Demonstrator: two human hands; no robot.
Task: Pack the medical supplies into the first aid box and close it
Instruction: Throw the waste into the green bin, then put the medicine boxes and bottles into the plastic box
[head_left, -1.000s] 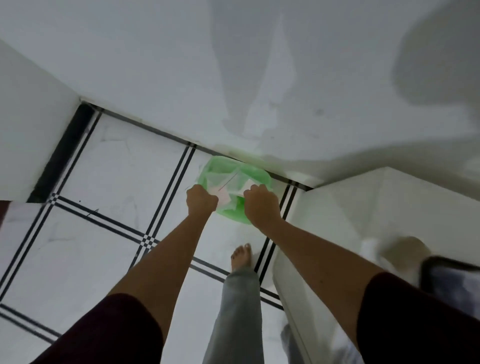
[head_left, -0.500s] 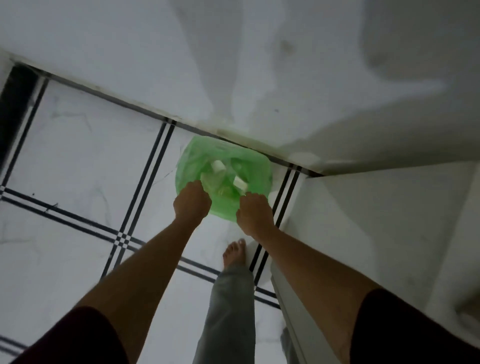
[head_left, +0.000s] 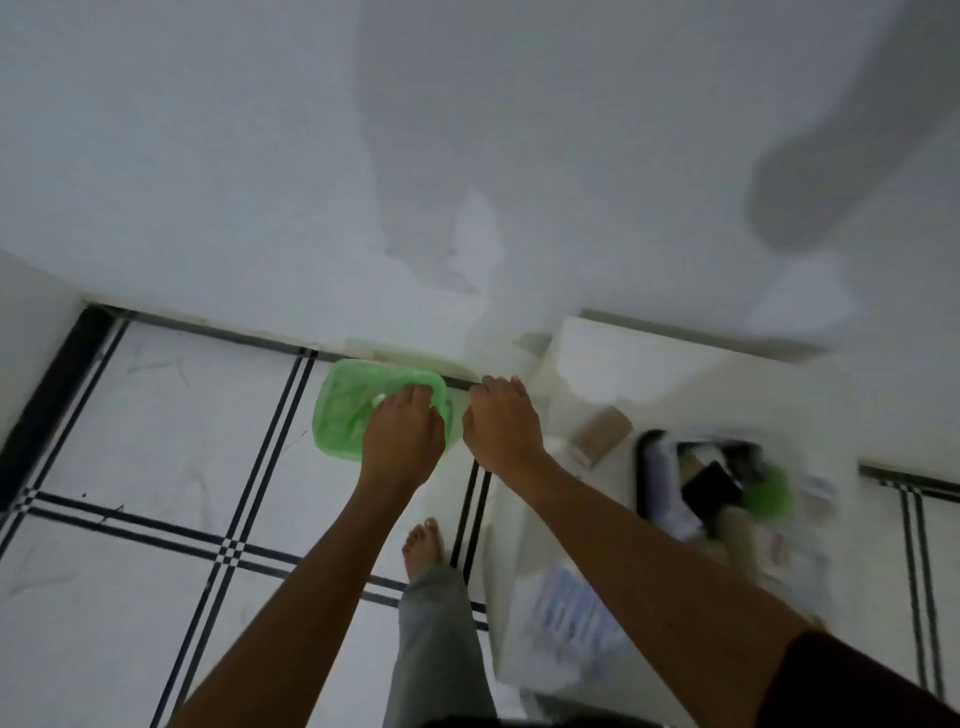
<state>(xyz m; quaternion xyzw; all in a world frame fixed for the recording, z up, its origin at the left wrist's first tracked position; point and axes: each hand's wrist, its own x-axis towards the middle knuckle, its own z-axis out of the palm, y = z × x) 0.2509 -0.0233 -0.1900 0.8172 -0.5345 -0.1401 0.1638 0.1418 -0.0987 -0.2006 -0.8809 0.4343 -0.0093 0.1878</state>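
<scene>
A green bag-lined bin (head_left: 343, 410) stands on the tiled floor against the wall. My left hand (head_left: 402, 441) hovers palm down over its right half, fingers spread, with nothing seen in it. My right hand (head_left: 501, 421) hangs just right of the bin, fingers curled under, with nothing visible in it. A small white scrap (head_left: 378, 400) lies inside the bin. On the white table (head_left: 675, 374) to the right sits a blurred black first aid box (head_left: 701, 478), open, with supplies inside and a green item (head_left: 769, 493) at its edge.
A brown cardboard piece (head_left: 602, 431) and a white packet with blue print (head_left: 566, 613) lie on the table. My bare foot (head_left: 423, 545) stands on the floor between bin and table. The white wall runs behind the bin.
Both hands had been together above the bin holding a wrapper; they have let go and moved apart. My view has swung right, bringing the table and box into sight.
</scene>
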